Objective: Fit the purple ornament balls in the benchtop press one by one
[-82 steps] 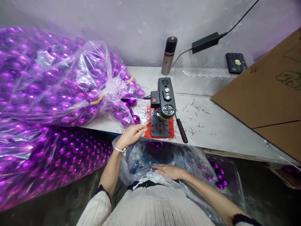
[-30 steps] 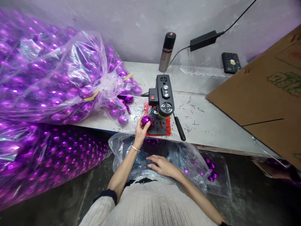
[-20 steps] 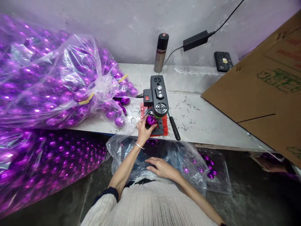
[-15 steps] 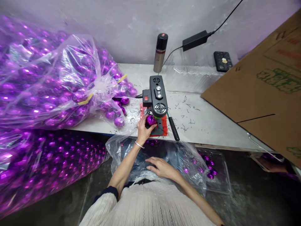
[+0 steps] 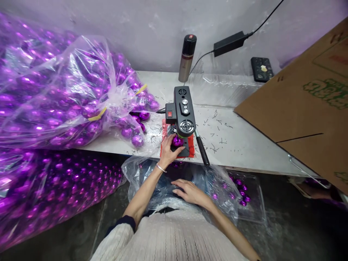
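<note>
While the nearer left hand (image 5: 168,154) holds the ball (image 5: 178,141) under the machine (image 5: 184,111), the right hand (image 5: 189,190), loosely spread, is farther, holding nothing.

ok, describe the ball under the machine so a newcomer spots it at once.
Find the white table by the wall, then the black machine near its front edge, over a red mat. Under the machine's near end, a shiny purple ball sits between the left hand's thumb and fingers. Of the many purple balls in view, only this one is in a hand.
</note>
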The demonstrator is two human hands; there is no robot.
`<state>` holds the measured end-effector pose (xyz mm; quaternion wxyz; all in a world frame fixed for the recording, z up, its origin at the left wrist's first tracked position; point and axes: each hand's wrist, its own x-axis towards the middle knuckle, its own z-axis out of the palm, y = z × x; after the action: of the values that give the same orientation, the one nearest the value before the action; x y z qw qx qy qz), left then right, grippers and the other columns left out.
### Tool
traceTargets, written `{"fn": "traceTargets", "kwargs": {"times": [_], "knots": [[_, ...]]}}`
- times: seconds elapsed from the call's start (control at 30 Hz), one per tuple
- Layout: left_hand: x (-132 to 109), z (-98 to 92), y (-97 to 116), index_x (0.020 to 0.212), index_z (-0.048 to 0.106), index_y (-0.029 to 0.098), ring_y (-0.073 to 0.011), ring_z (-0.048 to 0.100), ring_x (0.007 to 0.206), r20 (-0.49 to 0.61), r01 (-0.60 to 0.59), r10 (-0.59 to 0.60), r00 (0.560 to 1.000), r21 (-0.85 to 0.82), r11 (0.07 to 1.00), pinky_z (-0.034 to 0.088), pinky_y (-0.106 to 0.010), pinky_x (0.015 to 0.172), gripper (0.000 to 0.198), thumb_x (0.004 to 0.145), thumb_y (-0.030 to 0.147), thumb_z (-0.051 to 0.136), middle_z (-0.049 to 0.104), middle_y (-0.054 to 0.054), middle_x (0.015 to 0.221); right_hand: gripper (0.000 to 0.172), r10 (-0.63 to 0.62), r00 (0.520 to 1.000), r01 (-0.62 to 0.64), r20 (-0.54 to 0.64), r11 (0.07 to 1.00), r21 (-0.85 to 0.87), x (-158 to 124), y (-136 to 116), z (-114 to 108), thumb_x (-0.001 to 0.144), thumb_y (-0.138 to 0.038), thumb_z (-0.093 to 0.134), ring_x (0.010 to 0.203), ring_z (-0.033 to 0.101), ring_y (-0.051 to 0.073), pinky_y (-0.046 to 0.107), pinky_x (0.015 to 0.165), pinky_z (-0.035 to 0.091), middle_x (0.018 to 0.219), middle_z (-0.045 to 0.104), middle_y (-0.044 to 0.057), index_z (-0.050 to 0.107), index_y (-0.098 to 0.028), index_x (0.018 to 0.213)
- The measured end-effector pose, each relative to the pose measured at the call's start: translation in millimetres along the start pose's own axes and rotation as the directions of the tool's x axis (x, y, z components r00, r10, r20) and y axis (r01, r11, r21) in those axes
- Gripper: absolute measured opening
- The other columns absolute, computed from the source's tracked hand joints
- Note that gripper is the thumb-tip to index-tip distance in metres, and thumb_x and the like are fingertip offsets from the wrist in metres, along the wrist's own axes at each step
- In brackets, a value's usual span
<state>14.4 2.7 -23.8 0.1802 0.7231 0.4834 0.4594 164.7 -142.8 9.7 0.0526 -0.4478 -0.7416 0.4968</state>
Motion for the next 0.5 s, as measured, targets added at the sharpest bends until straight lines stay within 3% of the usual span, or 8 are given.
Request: {"fn": "traceTargets", "kwargs": {"times": [0.1,0.17,0.2,0.27,0.37,0.4,0.43,0.5], "knots": [[1.6,0.5,1.6,0.135,0.061,0.019,-0.0294,0.07,0.118,0.005,-0.007,0.007,1.0,-0.001,1.0,0.054,-0.047,0.103,0.057,0.093,0.057,0.069,0.073,-0.015,0.125,0.038,-0.087,0.99,0.086,-0.113,0.996,-0.018,-10.8,-2.5,-21.2,0.103,-0.042,0.051,0.118,0.073,0.024,0.038,0.103,0.06,0.128,0.076,0.012,0.068,-0.023,0.131],[2.0,1.6,1.3,0.133,0.063,0.02,-0.0298,0.071,0.116,0.019,0.0,0.0,1.0,0.004,1.0,0.054,-0.048,0.103,0.057,0.091,0.057,0.072,0.074,-0.014,0.123,0.035,-0.179,0.936,0.172,-0.304,0.984,-0.048,-19.9,-6.0,-43.9,0.104,-0.04,0.05,0.11,0.076,0.021,0.036,0.097,0.062,0.121,0.078,0.009,0.069,-0.024,0.129],[2.2,2.2,0.8,0.134,0.063,0.02,-0.0302,0.071,0.116,0.03,0.01,-0.01,1.0,0.007,1.0,0.054,-0.048,0.103,0.059,0.089,0.057,0.074,0.074,-0.014,0.124,0.032,-0.216,0.872,0.201,-0.439,0.976,-0.082,-24.1,-8.3,-56.8,0.105,-0.036,0.05,0.106,0.076,0.019,0.035,0.093,0.064,0.118,0.078,0.008,0.068,-0.025,0.129],[2.6,2.9,-0.3,0.136,0.062,0.02,-0.0304,0.071,0.115,0.048,0.03,-0.03,0.998,0.016,0.999,0.054,-0.048,0.103,0.063,0.087,0.056,0.077,0.074,-0.014,0.124,0.033,-0.315,0.654,0.237,-0.688,0.949,-0.21,-30.5,-14.5,-83.2,0.103,-0.029,0.054,0.096,0.076,0.018,0.034,0.086,0.066,0.117,0.077,0.007,0.064,-0.027,0.134],[3.1,2.6,-1.1,0.137,0.062,0.019,-0.0301,0.071,0.115,0.06,0.026,-0.027,0.998,0.018,1.0,0.053,-0.048,0.104,0.066,0.085,0.055,0.08,0.074,-0.014,0.124,0.053,-0.484,0.311,0.218,-0.818,0.874,-0.434,-31.1,-27.6,-115.2,0.098,-0.031,0.064,0.087,0.075,0.018,0.036,0.077,0.067,0.13,0.07,0.012,0.051,-0.028,0.149],[3.2,2.0,-1.0,0.137,0.062,0.019,-0.03,0.071,0.115,0.061,0.021,-0.022,0.998,0.016,1.0,0.053,-0.048,0.105,0.065,0.085,0.055,0.08,0.074,-0.014,0.124,0.06,-0.549,0.238,0.22,-0.801,0.834,-0.506,-28.5,-32.9,-122.5,0.095,-0.036,0.068,0.086,0.075,0.019,0.037,0.075,0.068,0.133,0.068,0.013,0.048,-0.029,0.151],[3.3,1.3,-0.7,0.137,0.062,0.019,-0.0299,0.07,0.115,0.063,0.018,-0.019,0.998,0.014,1.0,0.052,-0.048,0.106,0.065,0.086,0.055,0.079,0.074,-0.014,0.124,0.065,-0.608,0.198,0.222,-0.769,0.792,-0.569,-24.7,-38.5,-128.2,0.093,-0.041,0.072,0.087,0.075,0.019,0.038,0.075,0.068,0.133,0.068,0.013,0.047,-0.029,0.152],[3.3,-0.2,-0.1,0.138,0.061,0.02,-0.0303,0.07,0.117,0.075,0.025,-0.026,0.997,0.014,1.0,0.051,-0.049,0.108,0.065,0.086,0.054,0.079,0.074,-0.014,0.126,0.07,-0.689,0.185,0.233,-0.701,0.724,-0.649,-14.4,-49.9,-135.0,0.089,-0.048,0.075,0.092,0.075,0.022,0.038,0.075,0.068,0.128,0.07,0.013,0.048,-0.028,0.15]]}}
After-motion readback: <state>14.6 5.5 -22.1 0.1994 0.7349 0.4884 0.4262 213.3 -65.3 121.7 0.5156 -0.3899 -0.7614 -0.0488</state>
